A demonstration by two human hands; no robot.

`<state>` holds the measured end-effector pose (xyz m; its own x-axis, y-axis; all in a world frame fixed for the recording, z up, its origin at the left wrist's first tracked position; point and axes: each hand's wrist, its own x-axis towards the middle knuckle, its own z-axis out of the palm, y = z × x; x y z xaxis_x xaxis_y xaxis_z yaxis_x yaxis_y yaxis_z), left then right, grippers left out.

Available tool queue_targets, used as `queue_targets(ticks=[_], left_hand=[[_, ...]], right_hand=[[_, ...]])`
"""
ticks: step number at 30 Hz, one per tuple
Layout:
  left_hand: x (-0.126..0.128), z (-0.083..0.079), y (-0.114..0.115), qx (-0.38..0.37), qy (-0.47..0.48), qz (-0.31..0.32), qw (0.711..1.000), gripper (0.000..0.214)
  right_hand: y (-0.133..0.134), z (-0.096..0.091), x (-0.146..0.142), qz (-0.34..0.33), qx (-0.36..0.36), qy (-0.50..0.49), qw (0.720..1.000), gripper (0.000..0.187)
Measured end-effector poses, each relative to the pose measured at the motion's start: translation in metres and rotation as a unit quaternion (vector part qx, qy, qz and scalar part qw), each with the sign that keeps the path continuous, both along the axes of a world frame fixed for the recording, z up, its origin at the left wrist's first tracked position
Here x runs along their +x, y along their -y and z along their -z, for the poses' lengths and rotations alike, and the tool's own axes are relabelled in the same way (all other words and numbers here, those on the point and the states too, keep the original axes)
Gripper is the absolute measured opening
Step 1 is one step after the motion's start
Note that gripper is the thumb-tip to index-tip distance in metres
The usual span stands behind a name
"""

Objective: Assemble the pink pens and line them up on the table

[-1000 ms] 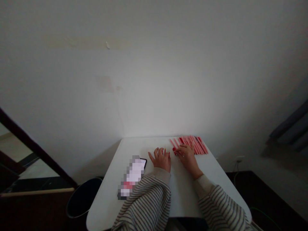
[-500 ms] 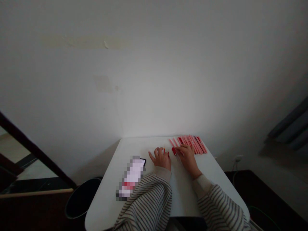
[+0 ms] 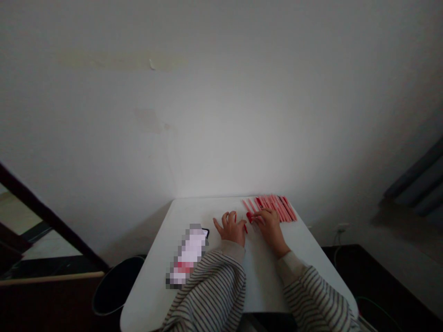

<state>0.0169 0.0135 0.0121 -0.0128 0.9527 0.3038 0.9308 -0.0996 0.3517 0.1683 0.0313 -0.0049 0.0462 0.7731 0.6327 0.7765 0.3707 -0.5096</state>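
A row of several pink and red pens lies at the far right of the white table. My right hand rests on the table at the near left end of that row, fingers curled and pinching a red pen piece. My left hand lies beside it, fingers bent with the thumb spread out; a small red piece sits by its fingertips, and whether the fingers grip it is unclear. Both arms wear striped sleeves.
A phone lies on the table to the left of my left arm. A dark round bin stands on the floor at the table's left. A white wall rises right behind the table. A wall socket is at the right.
My right hand has slid slightly left with the red piece, closer to my left hand. The view has shifted a little.
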Motion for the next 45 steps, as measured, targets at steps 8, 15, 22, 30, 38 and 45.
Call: queue_targets(ticks=[8, 15, 22, 30, 38, 45], left_hand=[[-0.003, 0.001, -0.002, -0.022, -0.011, 0.021, 0.999, 0.012], [-0.002, -0.002, 0.001, 0.003, 0.036, 0.01, 0.999, 0.01], [-0.003, -0.002, 0.001, 0.03, 0.094, -0.019, 0.995, 0.009], [-0.001, 0.003, -0.001, 0.059, 0.09, -0.016, 0.994, 0.01], [0.0, 0.007, -0.004, 0.081, 0.083, -0.02, 0.993, 0.011], [0.0, 0.005, -0.003, 0.082, 0.091, -0.016, 0.992, 0.009]], right_hand=[[0.005, -0.005, 0.0, -0.008, -0.002, 0.003, 1.0, 0.022], [0.006, -0.005, 0.001, -0.027, 0.008, -0.002, 1.0, 0.019], [0.002, 0.002, 0.005, -0.064, 0.025, -0.017, 0.997, 0.017], [0.0, 0.005, 0.006, -0.073, 0.037, 0.0, 0.997, 0.015], [0.0, 0.003, 0.006, -0.069, 0.032, 0.037, 0.996, 0.013], [0.001, 0.0, 0.005, -0.054, 0.029, 0.078, 0.995, 0.013]])
